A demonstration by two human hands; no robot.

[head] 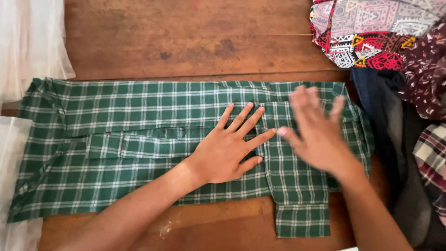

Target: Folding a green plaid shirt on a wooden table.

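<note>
The left hand (223,153) lies flat, fingers spread, gripping nothing, on the folded green plaid shirt (139,139) spread across the wooden table (186,42), while the blurred, open right hand (318,135) rests just beside it on the same shirt.

A worn wooden table (186,42) with dark stains fills the scene. White sheer fabric (28,42) hangs at the far left. Daylight falls evenly across it.

Wooden table (186,42) under green plaid shirt (116,158), heaped clothes (395,69).
</note>
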